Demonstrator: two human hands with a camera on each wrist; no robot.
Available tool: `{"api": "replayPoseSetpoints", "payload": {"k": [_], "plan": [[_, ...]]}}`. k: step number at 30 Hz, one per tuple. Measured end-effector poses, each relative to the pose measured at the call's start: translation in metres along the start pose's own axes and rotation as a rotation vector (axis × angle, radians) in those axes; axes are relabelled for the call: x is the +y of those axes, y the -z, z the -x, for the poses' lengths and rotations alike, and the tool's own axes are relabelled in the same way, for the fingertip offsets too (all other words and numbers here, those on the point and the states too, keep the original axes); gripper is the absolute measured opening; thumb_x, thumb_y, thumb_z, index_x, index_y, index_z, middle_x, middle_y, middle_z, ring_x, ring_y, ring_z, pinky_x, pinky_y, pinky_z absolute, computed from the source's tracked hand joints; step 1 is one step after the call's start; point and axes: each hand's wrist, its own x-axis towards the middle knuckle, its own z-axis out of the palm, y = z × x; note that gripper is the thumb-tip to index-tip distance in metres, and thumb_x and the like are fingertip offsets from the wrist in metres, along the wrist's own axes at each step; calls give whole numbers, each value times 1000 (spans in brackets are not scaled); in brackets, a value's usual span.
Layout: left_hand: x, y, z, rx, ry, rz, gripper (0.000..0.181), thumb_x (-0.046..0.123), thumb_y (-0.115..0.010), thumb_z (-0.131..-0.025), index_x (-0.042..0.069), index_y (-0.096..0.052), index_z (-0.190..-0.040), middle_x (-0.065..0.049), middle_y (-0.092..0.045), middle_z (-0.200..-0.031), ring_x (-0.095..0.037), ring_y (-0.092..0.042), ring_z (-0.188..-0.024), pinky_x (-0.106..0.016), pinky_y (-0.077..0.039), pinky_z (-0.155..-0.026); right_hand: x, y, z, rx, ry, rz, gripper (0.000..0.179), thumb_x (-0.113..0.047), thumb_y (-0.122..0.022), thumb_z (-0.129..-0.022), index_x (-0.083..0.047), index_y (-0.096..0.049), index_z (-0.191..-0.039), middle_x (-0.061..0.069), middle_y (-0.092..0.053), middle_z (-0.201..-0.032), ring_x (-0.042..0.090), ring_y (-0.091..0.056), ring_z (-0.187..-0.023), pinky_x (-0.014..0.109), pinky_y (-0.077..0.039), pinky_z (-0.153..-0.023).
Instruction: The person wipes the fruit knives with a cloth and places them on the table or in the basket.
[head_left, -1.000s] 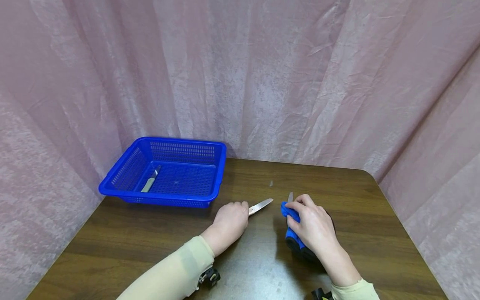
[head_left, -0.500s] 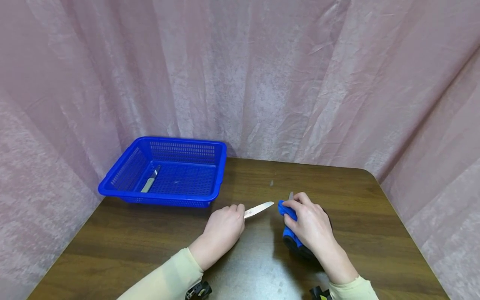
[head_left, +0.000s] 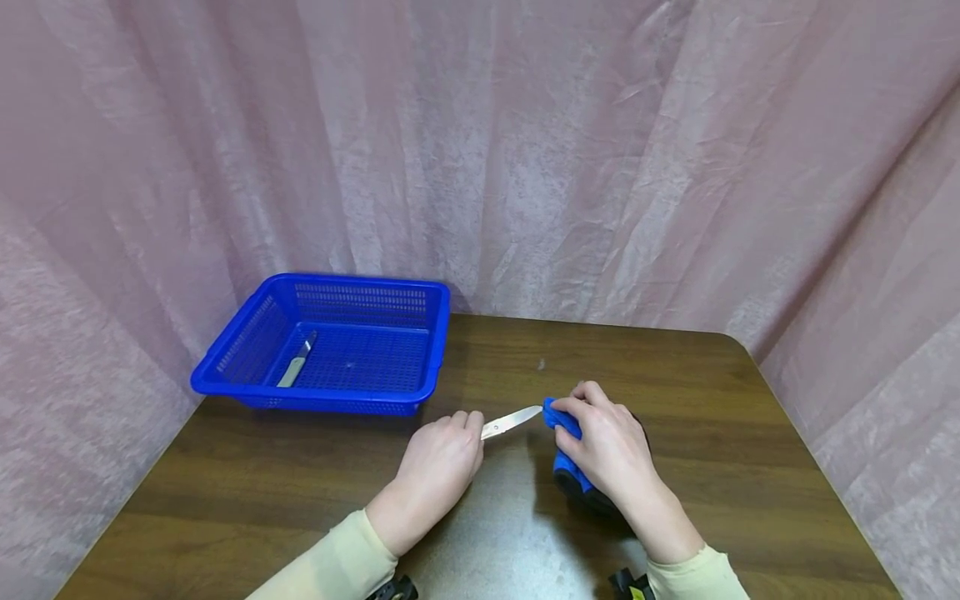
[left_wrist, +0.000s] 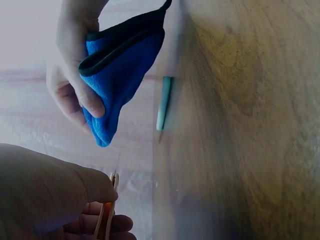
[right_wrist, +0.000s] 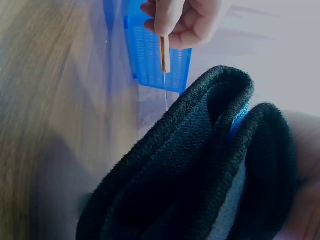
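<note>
Versus 1 s ago: left hand [head_left: 438,462] has been pulled slightly back toward the person, folding knife [head_left: 510,422] carried along with it. Right hand [head_left: 607,446] and blue cloth [head_left: 566,423] have been shifted leftward. Gap between blade tip and cloth has been narrowed; in head view they now nearly meet. Contact can't be told: in right wrist view the tip is covered by the cloth. The second knife [left_wrist: 164,102], whose blade end was seen past the right hand before, is now hidden in head view; its pale green handle is picked up in left wrist view only, on the table [head_left: 712,417].

Orientation: folding knife is held above the table, between the two hands. Long axis is run left to right, angled slightly away from the person; tip is pointed right, handle end is buried in the left hand. Blade is seen near edge-on from right wrist view.

Fingers: left ones are curled round the knife handle, thumb pressed on it. On the right, a cloth fold is pinched between thumb and fingertips; dark-edged end is left hanging toward the person.

Blue basket [head_left: 322,391] is placed back left, third knife [head_left: 292,371] laid inside along its left part, blade pointed away from the person.
</note>
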Motion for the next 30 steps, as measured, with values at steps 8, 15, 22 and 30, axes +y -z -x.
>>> {"api": "replayPoseSetpoints", "payload": {"k": [8,15,22,30], "plan": [[2,4,-3,25,5,16,32,12,-87,-84,8,-55,-85,-4,-58,-71,-24,-60,-56,-37,-47,-48,-8,1,-5,19,29,5,29,-15,-83,-91,-17,-85,-120,5,-68,-118,33,-71,-90,53,-59,-82],[5,6,-4,24,5,30,33,13,-89,-83,8,-56,-86,-3,-58,-72,-23,-59,-55,-36,-46,-47,-18,-3,-8,21,71,-4,29,-15,-85,-91,-15,-85,-119,7,-68,-118,31,-72,-89,54,-59,-85],[6,11,-4,23,-3,31,32,13,-88,-85,7,-57,-87,-3,-58,-73,-22,-59,-56,-35,-45,-47,-26,-4,-9,42,114,-13,28,-14,-86,-90,-14,-85,-118,6,-69,-117,28,-74,-91,54,-59,-88],[5,16,-4,33,-11,46,32,12,-88,-84,7,-57,-88,-3,-58,-73,-22,-59,-57,-35,-46,-49,-31,-7,-8,46,142,-21,27,-13,-87,-89,-14,-85,-117,6,-69,-115,24,-74,-90,50,-58,-85]]}}
